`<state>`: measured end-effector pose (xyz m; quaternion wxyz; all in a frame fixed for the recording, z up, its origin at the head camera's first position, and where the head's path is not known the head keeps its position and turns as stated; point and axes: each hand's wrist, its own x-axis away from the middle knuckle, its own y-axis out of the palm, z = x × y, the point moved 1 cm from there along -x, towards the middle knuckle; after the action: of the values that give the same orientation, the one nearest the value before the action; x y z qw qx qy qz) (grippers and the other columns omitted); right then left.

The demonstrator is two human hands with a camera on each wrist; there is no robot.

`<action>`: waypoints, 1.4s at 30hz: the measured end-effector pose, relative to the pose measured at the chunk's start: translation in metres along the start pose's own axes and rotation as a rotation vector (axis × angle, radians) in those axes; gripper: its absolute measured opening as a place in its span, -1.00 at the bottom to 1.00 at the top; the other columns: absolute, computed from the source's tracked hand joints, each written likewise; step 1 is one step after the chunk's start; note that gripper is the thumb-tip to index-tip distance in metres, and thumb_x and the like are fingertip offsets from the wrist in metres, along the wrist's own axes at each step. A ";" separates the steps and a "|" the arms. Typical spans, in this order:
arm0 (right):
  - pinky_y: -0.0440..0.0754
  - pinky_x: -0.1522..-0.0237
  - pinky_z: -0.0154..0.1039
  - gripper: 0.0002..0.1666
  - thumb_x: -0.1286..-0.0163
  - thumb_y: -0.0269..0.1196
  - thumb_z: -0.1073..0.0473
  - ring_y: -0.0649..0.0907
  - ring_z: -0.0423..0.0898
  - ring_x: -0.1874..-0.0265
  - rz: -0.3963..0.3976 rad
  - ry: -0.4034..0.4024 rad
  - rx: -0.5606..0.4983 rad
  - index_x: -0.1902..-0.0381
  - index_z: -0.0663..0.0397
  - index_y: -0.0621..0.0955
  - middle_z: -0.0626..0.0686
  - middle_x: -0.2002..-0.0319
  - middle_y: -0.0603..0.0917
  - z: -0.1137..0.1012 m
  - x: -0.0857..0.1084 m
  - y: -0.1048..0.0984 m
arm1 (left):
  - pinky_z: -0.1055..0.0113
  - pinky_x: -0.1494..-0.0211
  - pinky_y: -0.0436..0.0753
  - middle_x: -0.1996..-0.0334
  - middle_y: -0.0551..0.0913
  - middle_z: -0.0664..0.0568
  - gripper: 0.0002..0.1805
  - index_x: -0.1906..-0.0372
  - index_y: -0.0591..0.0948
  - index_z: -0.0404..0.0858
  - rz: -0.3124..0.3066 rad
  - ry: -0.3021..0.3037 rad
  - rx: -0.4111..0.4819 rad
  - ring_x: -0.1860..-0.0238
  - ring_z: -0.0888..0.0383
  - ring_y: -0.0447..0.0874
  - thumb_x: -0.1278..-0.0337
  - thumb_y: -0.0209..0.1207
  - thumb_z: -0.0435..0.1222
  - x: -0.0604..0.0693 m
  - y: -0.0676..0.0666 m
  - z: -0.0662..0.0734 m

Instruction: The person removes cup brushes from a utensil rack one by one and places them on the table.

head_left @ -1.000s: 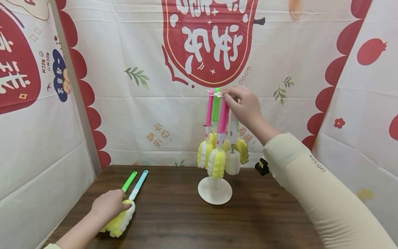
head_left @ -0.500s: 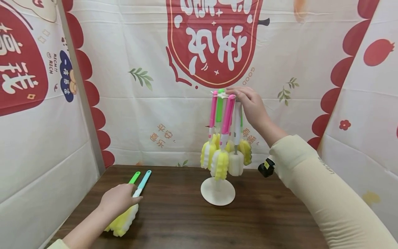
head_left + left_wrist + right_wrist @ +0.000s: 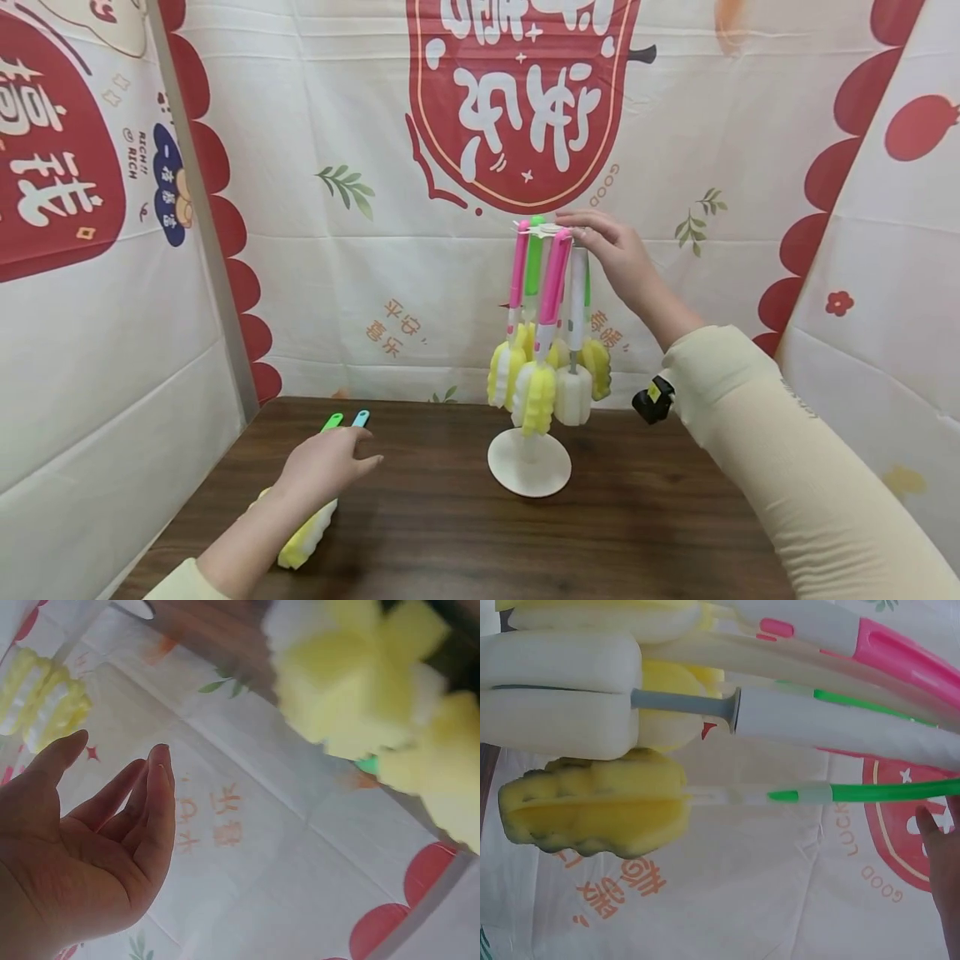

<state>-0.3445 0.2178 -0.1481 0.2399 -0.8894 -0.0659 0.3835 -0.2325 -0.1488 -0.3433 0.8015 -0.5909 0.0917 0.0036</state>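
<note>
A white rack stands on a round base (image 3: 529,475), hung with several sponge bottle brushes: pink-handled ones (image 3: 553,275), a white one (image 3: 573,396) and green-handled ones (image 3: 534,271). My right hand (image 3: 630,258) is at the rack's star-shaped top (image 3: 547,230), its fingers extended over the edge near the white handle. A green-handled brush with a dark-edged yellow sponge (image 3: 592,806) hangs beside that hand in the right wrist view. Over two brushes lying at the left, my left hand (image 3: 322,467) has its fingers loose and holds nothing; it hides most of their handles.
The lying brushes' yellow-and-white sponge (image 3: 309,537) and their green (image 3: 332,422) and blue (image 3: 362,418) handle ends show around the left hand. Printed cloth (image 3: 450,275) encloses the wooden table (image 3: 420,533) at the back and sides. A black wrist camera (image 3: 654,400) sits under the right forearm.
My left hand has risen off the lying sponges and moved forward and right. My right fingers have straightened from a pinch at the rack's top. The view has shifted slightly.
</note>
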 end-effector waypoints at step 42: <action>0.57 0.25 -0.45 -0.48 -0.46 0.12 -0.09 0.46 -0.07 -0.06 0.080 0.005 0.105 -0.24 0.05 0.57 -0.02 -0.20 0.47 -0.001 0.008 0.000 | 0.21 0.29 0.58 0.44 0.63 0.20 -0.56 0.00 0.68 -0.17 0.040 0.113 0.125 0.39 0.23 0.60 -0.12 0.31 0.02 -0.027 0.007 0.076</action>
<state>-0.3379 0.2199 -0.1527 0.2710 -0.8785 -0.0097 0.3933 -0.2487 -0.0723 -0.3248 0.8302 -0.5369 0.1488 -0.0196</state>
